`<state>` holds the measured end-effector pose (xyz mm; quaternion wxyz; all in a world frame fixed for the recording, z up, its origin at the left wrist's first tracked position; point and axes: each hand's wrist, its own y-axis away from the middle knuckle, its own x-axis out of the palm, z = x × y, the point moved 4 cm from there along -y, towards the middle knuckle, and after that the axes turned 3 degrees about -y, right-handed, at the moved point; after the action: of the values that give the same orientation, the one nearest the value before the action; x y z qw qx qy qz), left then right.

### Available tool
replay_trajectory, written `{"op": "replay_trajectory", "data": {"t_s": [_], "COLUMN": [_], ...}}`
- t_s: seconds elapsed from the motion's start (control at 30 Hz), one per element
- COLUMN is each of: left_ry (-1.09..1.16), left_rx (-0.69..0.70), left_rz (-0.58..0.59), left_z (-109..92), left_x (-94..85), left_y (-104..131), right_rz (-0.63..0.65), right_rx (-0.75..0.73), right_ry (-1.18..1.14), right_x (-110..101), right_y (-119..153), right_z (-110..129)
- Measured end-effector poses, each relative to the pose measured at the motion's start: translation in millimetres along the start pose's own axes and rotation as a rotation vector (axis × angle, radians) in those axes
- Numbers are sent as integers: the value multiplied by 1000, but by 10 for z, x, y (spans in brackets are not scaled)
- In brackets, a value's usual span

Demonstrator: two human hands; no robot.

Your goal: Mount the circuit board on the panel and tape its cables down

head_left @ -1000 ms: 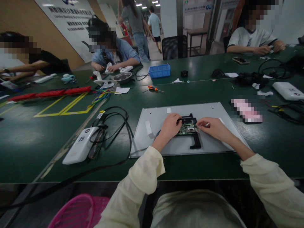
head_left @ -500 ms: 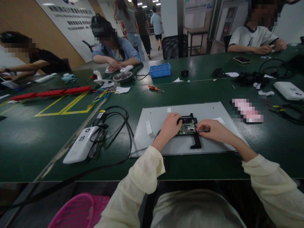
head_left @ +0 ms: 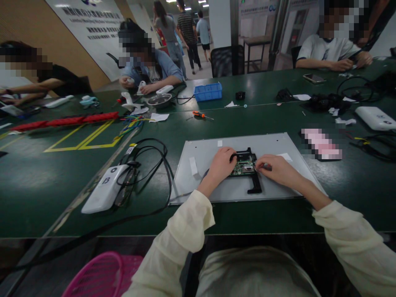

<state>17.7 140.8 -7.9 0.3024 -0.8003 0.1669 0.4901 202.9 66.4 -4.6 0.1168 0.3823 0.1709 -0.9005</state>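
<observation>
A grey flat panel [head_left: 213,192] lies on the green table. On it sits a black plastic frame [head_left: 255,183] around a green circuit board [head_left: 243,168], which has a metal connector. My left hand [head_left: 220,166] closes on the left side of this frame, its fingers curled over the far edge; part of the board is hidden beneath it. At the board's right edge, my right hand [head_left: 275,168] pinches what looks like a small screwdriver [head_left: 266,166], mostly covered by the fingers. Its thin end points toward the board.
Cables and a white power bank [head_left: 105,189] lie left of the panel; a phone [head_left: 321,144] lies right. Beyond are an orange-handled screwdriver [head_left: 199,114], a blue basket [head_left: 208,91] and a metal bowl [head_left: 159,100]. Below stands a pink basket [head_left: 102,276]. Several people sit across the table.
My right hand has shifted and turned slightly, its wrist a little to the left. My left hand stays in place on the frame. A person across the table has lifted and parted their hands.
</observation>
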Motion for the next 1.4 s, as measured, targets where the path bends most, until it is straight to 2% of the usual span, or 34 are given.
{"op": "replay_trajectory", "data": {"t_s": [0.1,0.17,0.33,0.4,0.47,0.53,0.6,0.77,0.83,0.93,1.03,1.13,1.27,1.4], "left_ry": [6,5,10,15,14,6,1,9,6,0,-1,0,4,1], "left_rx": [1,-4,14,21,21,12,6,26,10,3,11,7,38,24], "left_rz": [-7,-5,1,-2,-1,4,8,20,44,41,32,45,14,7], "left_z": [3,7,4,4,5,10,16,25,32,27,24,35,16,-1], "left_x": [-2,-2,-6,-7,-4,0,4,11,20,18,15,23,8,-3], "left_y": [3,5,8,8,8,9,10,-8,-23,-42,-46,-30,3,8], "right_rz": [-30,-115,-642,-740,-724,-635,-477,56,176,249,239,150,-67,-395], "right_rx": [-9,9,134,141,131,101,32,-239,-306,-355,-367,-322,-152,59], "right_ry": [-14,-38,-189,-243,-276,-304,-303,-203,-208,-239,-272,-276,-267,-340], "right_x": [-13,-68,-387,-443,-420,-328,-185,214,295,336,326,267,82,-173], "right_y": [3,7,84,108,102,78,47,44,69,88,73,4,-154,-265], "right_z": [6,-22,-190,-227,-221,-163,-42,443,624,839,942,858,437,-110]}}
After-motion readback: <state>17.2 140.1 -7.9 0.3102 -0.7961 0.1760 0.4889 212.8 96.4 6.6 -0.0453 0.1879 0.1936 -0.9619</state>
